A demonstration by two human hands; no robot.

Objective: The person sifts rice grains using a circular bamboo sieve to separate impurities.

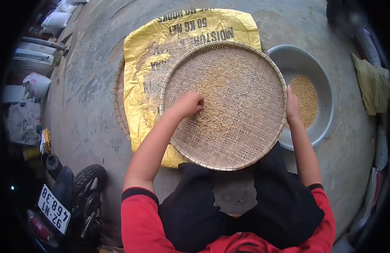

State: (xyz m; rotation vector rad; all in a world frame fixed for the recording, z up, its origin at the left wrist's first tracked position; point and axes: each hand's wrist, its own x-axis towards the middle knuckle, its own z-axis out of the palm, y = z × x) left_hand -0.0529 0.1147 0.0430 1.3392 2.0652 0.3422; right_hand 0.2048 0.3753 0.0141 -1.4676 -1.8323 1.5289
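Note:
A round woven bamboo tray [254,139] is held over my lap, with unhusked grain [218,122] spread across its middle and left. My left hand [190,104] is over the tray's left part, at the edge of the grain, its fingers pinched together; anything between them is too small to make out. On the right side, my right hand [292,105] grips the tray's rim, its fingers partly hidden. Just beyond that hand stands a grey metal basin [326,84] with more grain [305,99] inside.
Beneath the tray lies a yellow printed sack [138,101] with husks or grain on it, over another woven tray [120,97]. A motorbike [83,189] stands at lower left. White bags [36,84] line the left side; a greenish sack [369,84] is at right.

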